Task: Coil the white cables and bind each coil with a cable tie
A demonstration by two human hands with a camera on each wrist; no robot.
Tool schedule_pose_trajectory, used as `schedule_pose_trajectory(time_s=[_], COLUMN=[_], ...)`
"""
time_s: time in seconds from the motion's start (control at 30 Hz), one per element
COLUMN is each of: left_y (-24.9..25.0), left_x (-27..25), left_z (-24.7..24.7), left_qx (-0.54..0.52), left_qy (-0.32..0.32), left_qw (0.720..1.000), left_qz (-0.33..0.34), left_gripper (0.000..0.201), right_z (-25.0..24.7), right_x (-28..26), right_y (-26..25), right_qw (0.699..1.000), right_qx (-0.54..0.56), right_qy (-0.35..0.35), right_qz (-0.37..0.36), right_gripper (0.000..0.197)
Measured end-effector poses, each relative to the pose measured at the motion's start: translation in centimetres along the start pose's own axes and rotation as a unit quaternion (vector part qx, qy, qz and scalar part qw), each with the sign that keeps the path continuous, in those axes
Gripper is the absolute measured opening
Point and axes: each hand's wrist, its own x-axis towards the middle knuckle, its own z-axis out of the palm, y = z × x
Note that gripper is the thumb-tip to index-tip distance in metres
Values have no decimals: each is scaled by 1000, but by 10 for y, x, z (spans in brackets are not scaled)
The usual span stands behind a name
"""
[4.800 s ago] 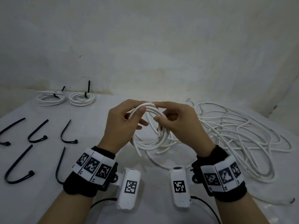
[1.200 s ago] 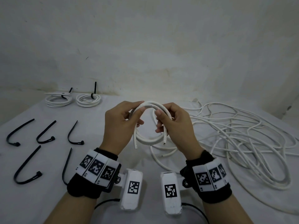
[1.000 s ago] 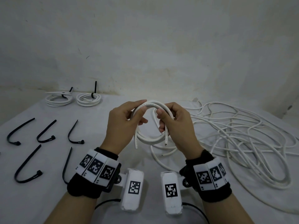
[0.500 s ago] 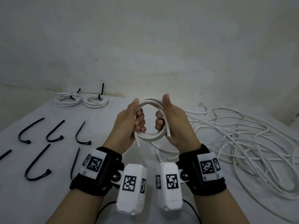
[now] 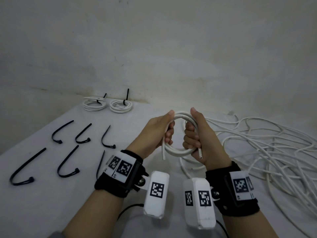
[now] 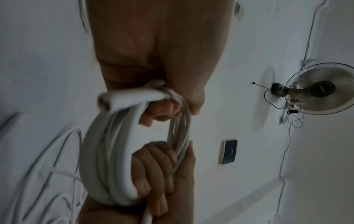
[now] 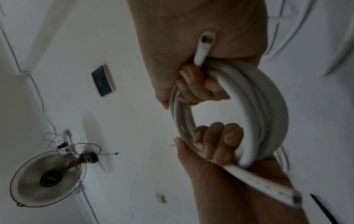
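I hold a small coil of white cable (image 5: 180, 151) upright above the table, between both hands. My left hand (image 5: 167, 133) grips its left side, fingers curled through the ring and thumb up. My right hand (image 5: 190, 134) grips the right side the same way. One cut end pokes down below each fist. In the left wrist view my left hand (image 6: 161, 112) is above and the coil (image 6: 107, 151) below it. In the right wrist view my right hand (image 7: 197, 87) clasps the coil (image 7: 268, 106). Several black cable ties (image 5: 68, 160) lie on the table to the left.
Two bound coils (image 5: 121, 106) lie at the back by the wall. A heap of loose white cable (image 5: 257, 148) covers the right side of the white table (image 5: 51, 203). A wall fan (image 6: 321, 89) shows in the wrist views.
Both hands have turned thumbs-up and moved from pinching the coil's top to gripping its two sides. The coil has risen slightly and stands more upright.
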Motion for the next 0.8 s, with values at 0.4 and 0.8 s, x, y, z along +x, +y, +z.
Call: schedule_pose_trajectory(time_s=[0.4, 0.8], left_y=[23, 7], left_x=[-57, -61], left_z=[-109, -114], left_qx=[608, 604], left_qy=[37, 21], left_qw=[743, 742], left_qz=[-277, -290], left_gripper=[50, 14], right_z=[6, 1], right_x=[-3, -1], right_y=[8, 12], right_qw=[998, 999], right_qx=[54, 22], right_qy=[-40, -30], right_qz=[16, 4], right_gripper=[51, 50])
